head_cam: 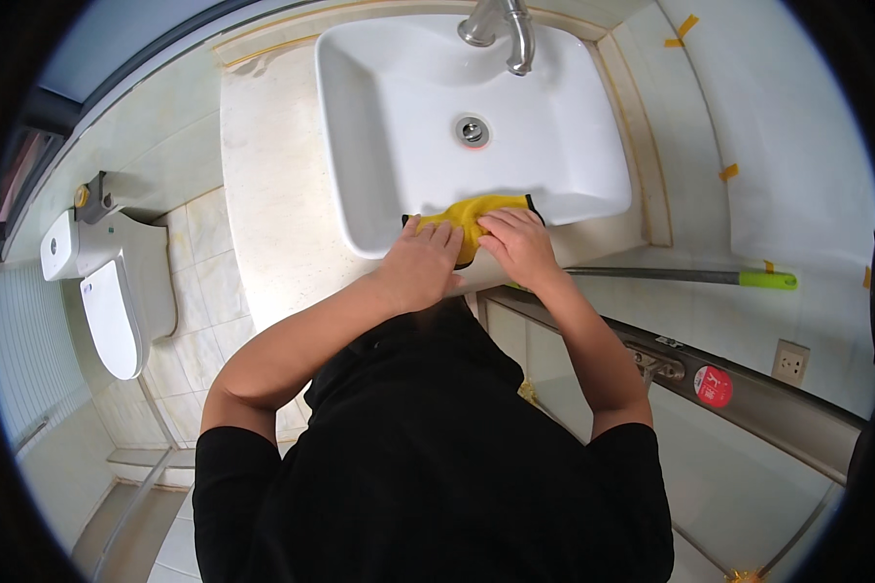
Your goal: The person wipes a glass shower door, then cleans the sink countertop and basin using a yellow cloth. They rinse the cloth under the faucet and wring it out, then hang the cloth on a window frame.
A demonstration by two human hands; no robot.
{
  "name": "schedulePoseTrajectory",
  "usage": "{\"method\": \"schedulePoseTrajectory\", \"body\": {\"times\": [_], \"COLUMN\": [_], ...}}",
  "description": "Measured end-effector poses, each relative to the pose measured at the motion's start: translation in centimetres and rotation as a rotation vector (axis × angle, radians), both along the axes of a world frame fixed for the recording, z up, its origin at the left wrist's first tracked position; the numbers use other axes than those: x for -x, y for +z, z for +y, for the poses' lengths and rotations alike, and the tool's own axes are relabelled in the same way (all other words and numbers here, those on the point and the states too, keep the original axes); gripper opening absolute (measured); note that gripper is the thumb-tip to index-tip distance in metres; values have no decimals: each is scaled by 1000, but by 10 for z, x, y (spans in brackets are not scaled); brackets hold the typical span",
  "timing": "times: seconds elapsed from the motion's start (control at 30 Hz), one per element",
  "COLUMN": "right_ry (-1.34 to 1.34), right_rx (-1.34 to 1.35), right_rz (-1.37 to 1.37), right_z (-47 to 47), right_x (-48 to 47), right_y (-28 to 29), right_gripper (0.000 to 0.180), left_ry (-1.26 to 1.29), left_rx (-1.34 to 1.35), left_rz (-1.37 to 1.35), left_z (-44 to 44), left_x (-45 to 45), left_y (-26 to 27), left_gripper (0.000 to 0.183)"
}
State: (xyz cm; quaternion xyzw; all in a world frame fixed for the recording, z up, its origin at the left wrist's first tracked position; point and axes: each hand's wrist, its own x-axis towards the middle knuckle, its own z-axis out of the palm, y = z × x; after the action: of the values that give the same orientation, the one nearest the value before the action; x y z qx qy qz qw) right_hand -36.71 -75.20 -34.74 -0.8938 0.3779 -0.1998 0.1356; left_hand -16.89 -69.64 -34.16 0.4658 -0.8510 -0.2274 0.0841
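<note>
A yellow cloth [470, 209] with dark edging lies draped over the front rim of a white ceramic washbasin [379, 131]. My left hand [421, 268] holds the cloth's left part against the rim, fingers bent over the edge. On the right part, my right hand [521, 244] grips the fabric with curled fingers. Some of the cloth is hidden beneath both hands. Beyond them, a metal drain [472, 132] sits in the basin floor, and a metal faucet [523, 47] reaches over the basin from the back.
The basin stands on a pale stone countertop [273, 182]. To the left is a white toilet [113, 313]. On the right, a pole with a green handle [769, 280] leans near the wall, above a door's metal rail [780, 426]. A wall socket [791, 362] is beyond the rail.
</note>
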Motion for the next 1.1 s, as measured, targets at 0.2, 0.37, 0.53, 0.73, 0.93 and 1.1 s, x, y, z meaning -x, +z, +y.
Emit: {"method": "schedulePoseTrajectory", "body": {"times": [0.2, 0.37, 0.53, 0.73, 0.93, 1.1], "right_ry": [144, -17, 0, -122, -97, -152], "right_rx": [-83, -254, -90, -132, -302, -29], "right_rz": [-21, 132, 269, 283, 325, 256], "right_z": [37, 39, 65, 50, 53, 45], "right_x": [-79, -152, -151, -179, -185, -192], "right_y": [-2, -5, 7, 2, 12, 0], "right_gripper": [26, 14, 22, 39, 46, 50], "left_ry": [-37, -98, -238, -149, -215, -240], "left_rx": [51, 121, 205, 230, 252, 218], "left_rz": [-153, -146, -53, 18, 20, 105], "left_z": [21, -25, -17, -67, -87, -93], "left_x": [-88, -149, -153, -173, -180, -186], "left_y": [1, 6, -7, -16, -15, -28], "left_gripper": [61, 55, 46, 42, 38, 39]}}
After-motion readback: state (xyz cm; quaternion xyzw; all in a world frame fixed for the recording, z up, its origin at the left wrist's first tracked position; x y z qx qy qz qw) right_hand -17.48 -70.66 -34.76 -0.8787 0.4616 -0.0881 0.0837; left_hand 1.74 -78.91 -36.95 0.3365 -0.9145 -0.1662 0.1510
